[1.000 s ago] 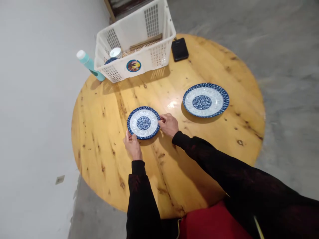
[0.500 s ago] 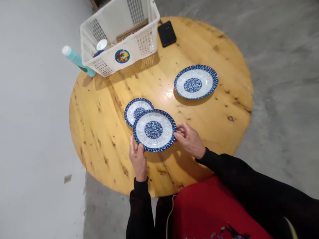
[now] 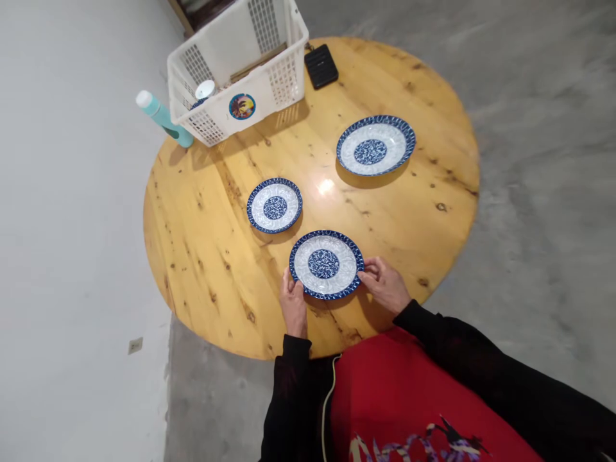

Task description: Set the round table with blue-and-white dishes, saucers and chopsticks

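Between my hands is a blue-and-white plate (image 3: 351,282) with a patterned blue rim and a speckled blue centre, low over the near part of the table. My left hand (image 3: 294,305) pinches its lower left rim, thumb on top. On the right rim, my right hand (image 3: 384,282) grips with the thumb above and fingers beneath. A smaller plate (image 3: 260,206) of the same pattern lies just beyond, to the left. Farther back on the right sits a larger matching plate (image 3: 393,149).
A white plastic basket (image 3: 269,106) stands at the back of the round wooden table (image 3: 202,256), with a white-lidded container inside. Beside it are a teal bottle (image 3: 166,120) and a black flat object (image 3: 321,67). A wall (image 3: 72,256) runs along the left.
Both hands have carried the held plate rightward and towards me. It overlapped the smaller plate before; now that plate shows whole. The view has shifted slightly.
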The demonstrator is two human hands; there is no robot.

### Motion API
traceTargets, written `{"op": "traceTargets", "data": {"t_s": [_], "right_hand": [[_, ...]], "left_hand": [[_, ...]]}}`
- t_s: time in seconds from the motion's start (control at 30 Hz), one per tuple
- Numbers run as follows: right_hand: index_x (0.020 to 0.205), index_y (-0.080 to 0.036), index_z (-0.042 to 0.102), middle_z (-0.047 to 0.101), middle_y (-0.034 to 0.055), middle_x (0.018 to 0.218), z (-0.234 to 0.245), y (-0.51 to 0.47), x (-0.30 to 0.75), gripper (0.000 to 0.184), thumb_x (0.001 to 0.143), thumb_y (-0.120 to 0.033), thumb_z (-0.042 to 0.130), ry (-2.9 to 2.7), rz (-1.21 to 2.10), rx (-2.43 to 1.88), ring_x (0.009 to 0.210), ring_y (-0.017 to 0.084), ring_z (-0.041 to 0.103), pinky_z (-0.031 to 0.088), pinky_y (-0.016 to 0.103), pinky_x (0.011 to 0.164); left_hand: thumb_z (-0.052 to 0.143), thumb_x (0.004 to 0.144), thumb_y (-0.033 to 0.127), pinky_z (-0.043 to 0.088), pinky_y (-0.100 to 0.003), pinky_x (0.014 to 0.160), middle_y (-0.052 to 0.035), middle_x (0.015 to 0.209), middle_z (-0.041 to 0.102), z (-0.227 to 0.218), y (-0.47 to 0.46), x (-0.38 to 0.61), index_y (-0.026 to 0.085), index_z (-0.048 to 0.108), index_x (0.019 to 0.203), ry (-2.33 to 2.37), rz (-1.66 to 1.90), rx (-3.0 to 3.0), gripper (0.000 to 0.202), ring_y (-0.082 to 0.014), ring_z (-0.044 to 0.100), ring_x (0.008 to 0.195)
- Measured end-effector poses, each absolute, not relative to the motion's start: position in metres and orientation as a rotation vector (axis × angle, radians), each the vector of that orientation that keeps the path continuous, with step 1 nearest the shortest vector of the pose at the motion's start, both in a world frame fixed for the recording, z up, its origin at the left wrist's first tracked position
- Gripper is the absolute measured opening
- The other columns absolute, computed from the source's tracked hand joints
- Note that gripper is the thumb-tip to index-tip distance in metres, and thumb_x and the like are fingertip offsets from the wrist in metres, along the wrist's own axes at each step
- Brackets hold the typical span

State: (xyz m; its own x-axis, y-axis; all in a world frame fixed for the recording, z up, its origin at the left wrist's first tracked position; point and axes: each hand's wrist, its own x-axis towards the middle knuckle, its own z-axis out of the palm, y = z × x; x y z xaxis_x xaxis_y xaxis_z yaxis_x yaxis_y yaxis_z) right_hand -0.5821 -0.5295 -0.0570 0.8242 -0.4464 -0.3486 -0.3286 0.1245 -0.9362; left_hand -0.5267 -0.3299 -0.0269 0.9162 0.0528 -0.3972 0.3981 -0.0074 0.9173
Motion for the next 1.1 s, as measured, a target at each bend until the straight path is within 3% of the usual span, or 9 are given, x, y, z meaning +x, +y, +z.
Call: {"op": "traceTargets", "data": {"t_s": [0.17,0.6,0.83,1.1], "right_hand": [[0.09,-0.023,0.053,0.071,0.0061,0.083,-0.059,-0.524,-0.586,0.035,0.072,-0.048,0.069,0.636,-0.087,-1.466,0.076,0.021,0.069,0.058,0.034,0.071],[0.092,-0.022,0.052,0.071,0.0063,0.086,-0.066,-0.521,-0.587,0.036,0.073,-0.048,0.069,0.633,-0.06,-1.432,0.074,0.019,0.07,0.058,0.032,0.067],[0.091,-0.022,0.053,0.071,0.0052,0.084,-0.066,-0.521,-0.587,0.034,0.072,-0.046,0.069,0.63,-0.048,-1.427,0.071,0.019,0.069,0.057,0.03,0.062],[0.088,-0.024,0.051,0.07,0.0029,0.078,-0.059,-0.515,-0.586,0.033,0.071,-0.045,0.069,0.613,-0.05,-1.405,0.067,0.017,0.067,0.058,0.03,0.059]], "left_hand": [[0.067,0.086,0.03,0.049,-0.038,0.109,-0.0141,0.132,0.07,-0.03,-0.324,-0.526,0.014,0.051,0.15,0.351,-0.292,1.624,0.068,-0.0227,0.067,0.12],[0.063,0.088,0.026,0.045,-0.036,0.115,-0.0143,0.142,0.065,-0.036,-0.322,-0.519,0.015,0.055,0.147,0.275,-0.273,1.689,0.061,-0.023,0.061,0.13],[0.063,0.088,0.025,0.046,-0.035,0.112,-0.014,0.139,0.066,-0.034,-0.321,-0.518,0.015,0.057,0.145,0.276,-0.261,1.718,0.059,-0.0227,0.063,0.126],[0.064,0.087,0.028,0.051,-0.035,0.103,-0.0089,0.117,0.074,-0.035,-0.315,-0.514,0.017,0.057,0.146,0.286,-0.267,1.755,0.061,-0.0199,0.067,0.109]]}}
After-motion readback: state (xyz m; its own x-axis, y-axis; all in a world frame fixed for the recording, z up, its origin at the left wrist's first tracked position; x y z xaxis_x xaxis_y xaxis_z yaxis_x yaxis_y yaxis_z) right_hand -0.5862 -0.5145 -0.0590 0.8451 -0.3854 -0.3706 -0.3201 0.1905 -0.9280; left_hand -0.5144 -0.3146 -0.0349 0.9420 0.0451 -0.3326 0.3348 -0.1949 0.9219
